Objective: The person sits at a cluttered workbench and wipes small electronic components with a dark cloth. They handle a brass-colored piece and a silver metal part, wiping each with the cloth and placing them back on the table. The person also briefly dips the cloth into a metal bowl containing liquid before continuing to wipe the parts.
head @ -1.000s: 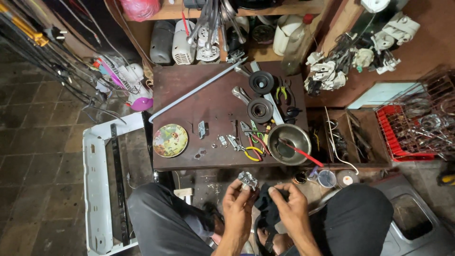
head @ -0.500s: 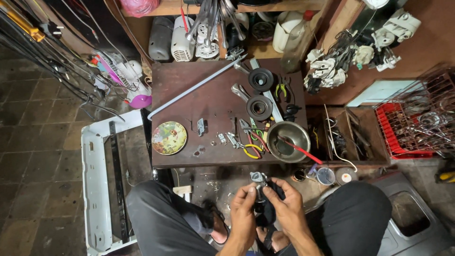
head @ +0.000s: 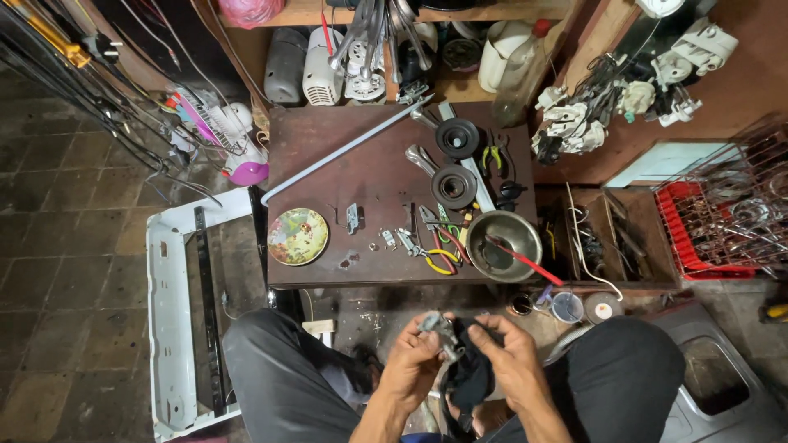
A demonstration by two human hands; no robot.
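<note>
My left hand (head: 410, 365) grips a small grey metal part (head: 437, 331) in front of my knees. My right hand (head: 513, 357) holds a black cloth (head: 470, 369) that hangs down between both hands and touches the metal part. Both hands are close together below the near edge of a low dark wooden table (head: 361, 172). My dark trouser legs (head: 279, 377) frame the hands on both sides.
On the table lie a patterned round plate (head: 297, 236), a metal bowl (head: 502, 235) with a red-handled tool, yellow-handled pliers (head: 439, 261), two black round parts (head: 454, 186), a long grey bar (head: 345, 150). A white panel (head: 176, 320) lies left; a red crate (head: 698, 230) stands right.
The hands moved slightly right and closer together; the metal part turned in my left hand and the black cloth now covers more of it.
</note>
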